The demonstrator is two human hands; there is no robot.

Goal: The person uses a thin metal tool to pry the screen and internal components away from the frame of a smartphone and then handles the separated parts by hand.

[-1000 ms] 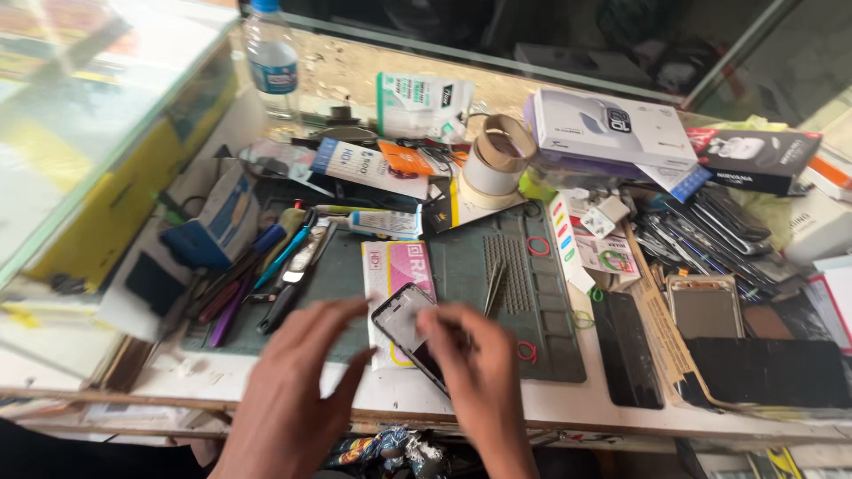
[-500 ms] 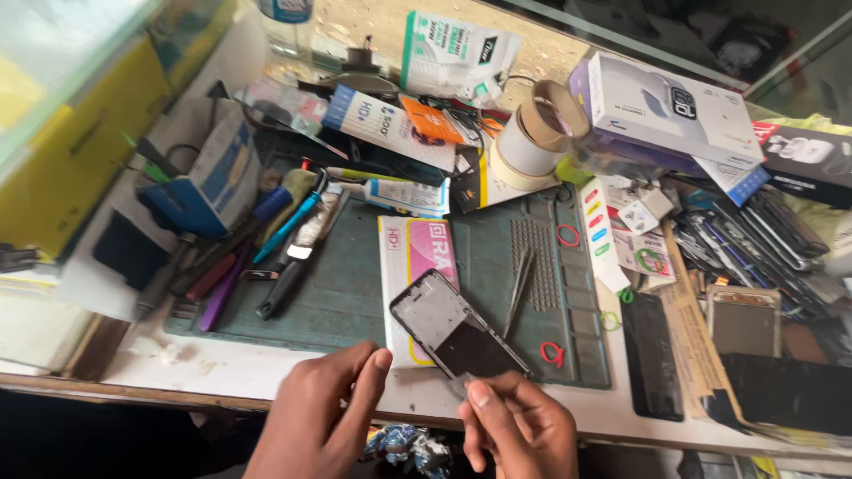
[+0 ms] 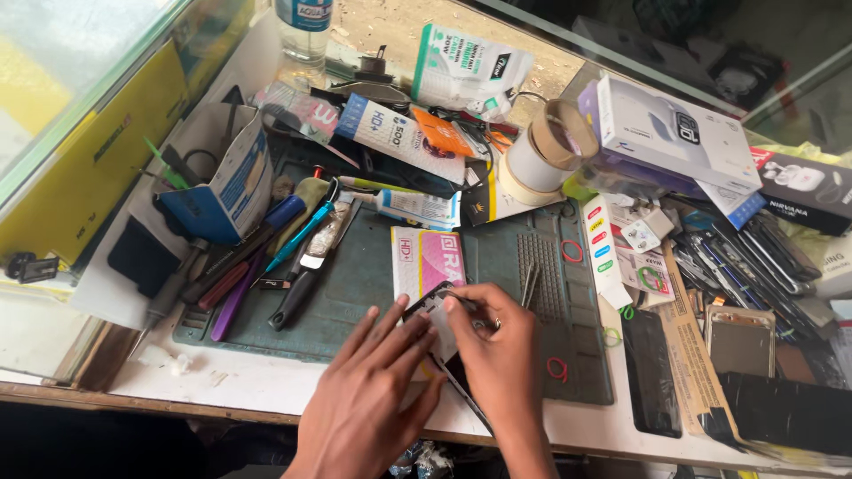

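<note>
A dark phone frame [image 3: 429, 303] lies on the green work mat [image 3: 373, 275], mostly covered by both hands. My left hand [image 3: 373, 390] rests flat over its lower part, fingers spread. My right hand [image 3: 497, 355] presses on its upper right side, fingertips at the frame's top edge. Just beyond the frame lies a pink and white packet [image 3: 426, 259]. Metal tweezers [image 3: 530, 284] sit on the mat right of my right hand.
Screwdrivers and tools [image 3: 266, 257] line the mat's left side beside a blue box [image 3: 222, 191]. Tape rolls [image 3: 546, 151], white boxes [image 3: 674, 133], a water bottle [image 3: 302, 27] and packets crowd the back. Phone screens and parts [image 3: 754, 266] pile at right.
The phone frame, held tilted above the table edge half a second ago, now lies on the mat, and both hands have moved forward onto it.
</note>
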